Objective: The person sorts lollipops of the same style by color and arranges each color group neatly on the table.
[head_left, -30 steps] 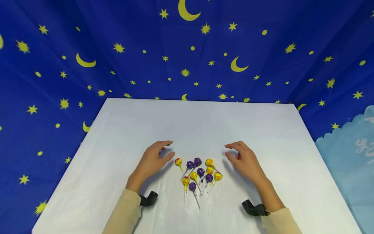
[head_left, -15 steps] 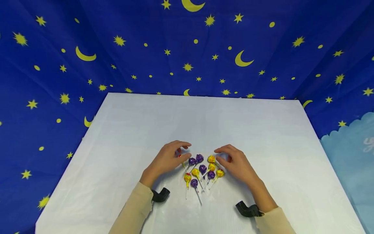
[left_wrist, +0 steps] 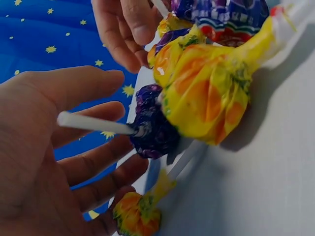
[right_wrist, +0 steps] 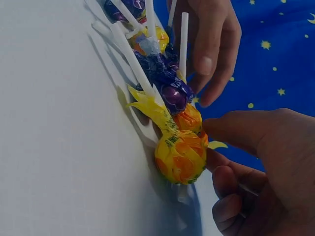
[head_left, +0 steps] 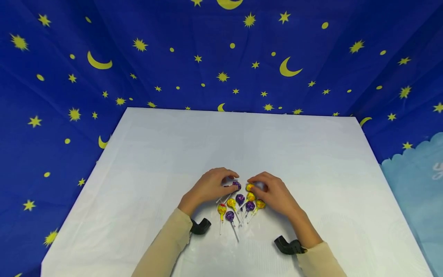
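Observation:
A small group of lollipops in yellow and purple wrappers lies on the white table, with a yellow one [head_left: 222, 209] and a purple one [head_left: 230, 216] nearest the person. My left hand [head_left: 209, 184] reaches over the group's left side, thumb and fingers apart around a purple lollipop [head_left: 237, 185]; part of the group is hidden beneath it. In the left wrist view its fingers curve loosely beside purple wrappers [left_wrist: 155, 132]. My right hand [head_left: 275, 192] has thumb and forefinger at a yellow lollipop [head_left: 249, 187]. A firm pinch is not visible.
The white table [head_left: 221, 142] extends behind and to both sides of the lollipops. A blue curtain [head_left: 173, 73] with yellow moons and stars hangs behind it. A light-blue panel [head_left: 415, 181] stands at the right. Each wrist wears a black mount [head_left: 201, 227].
Both hands have moved inward from either side to the lollipops, the left going right and the right going left. The lollipops have stayed in about the same layout. The head view has shifted slightly.

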Motion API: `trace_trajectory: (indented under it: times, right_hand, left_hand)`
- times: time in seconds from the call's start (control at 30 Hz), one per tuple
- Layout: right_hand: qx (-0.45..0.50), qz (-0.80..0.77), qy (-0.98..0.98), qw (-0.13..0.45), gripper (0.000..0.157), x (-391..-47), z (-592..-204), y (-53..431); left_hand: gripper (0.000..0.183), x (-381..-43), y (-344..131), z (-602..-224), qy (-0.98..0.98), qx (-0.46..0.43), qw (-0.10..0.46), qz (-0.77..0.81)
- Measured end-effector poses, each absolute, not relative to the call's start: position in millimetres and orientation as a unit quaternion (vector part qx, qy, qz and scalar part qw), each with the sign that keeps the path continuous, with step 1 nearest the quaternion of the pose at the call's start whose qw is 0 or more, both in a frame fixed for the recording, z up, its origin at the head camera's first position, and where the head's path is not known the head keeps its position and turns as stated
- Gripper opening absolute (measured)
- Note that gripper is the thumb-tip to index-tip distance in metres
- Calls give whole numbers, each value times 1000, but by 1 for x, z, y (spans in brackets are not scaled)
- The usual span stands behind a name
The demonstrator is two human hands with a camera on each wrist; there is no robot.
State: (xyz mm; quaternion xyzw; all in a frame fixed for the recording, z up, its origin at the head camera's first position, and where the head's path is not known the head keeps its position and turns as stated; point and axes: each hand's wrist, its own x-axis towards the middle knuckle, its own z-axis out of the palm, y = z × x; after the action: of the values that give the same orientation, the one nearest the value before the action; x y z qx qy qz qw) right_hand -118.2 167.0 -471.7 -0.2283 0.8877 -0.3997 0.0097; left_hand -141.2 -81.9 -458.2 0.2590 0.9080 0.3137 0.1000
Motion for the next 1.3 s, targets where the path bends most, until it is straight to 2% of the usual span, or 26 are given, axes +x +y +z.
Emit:
trace_trajectory:
  times: [0.4,0.8,1.03,1.3]
  right_hand:
    - [-228,-388,893,-13,18,-122,-473,166]
    - [-173,-392,903,28,20,-114,-479,165]
    - [-162,-396,903,28,19,-110,-484,163]
    - [-155,-391,907,25,18,-113,-481,162]
  left_hand:
    - [28,-150,-71,-452,923,270,118,249]
    - [23,-149,-66,-465,914,232,123,309]
    - [19,-151,-67,-466,908,213,96,348]
    - [19,-169,-67,-462,918,180,51,350]
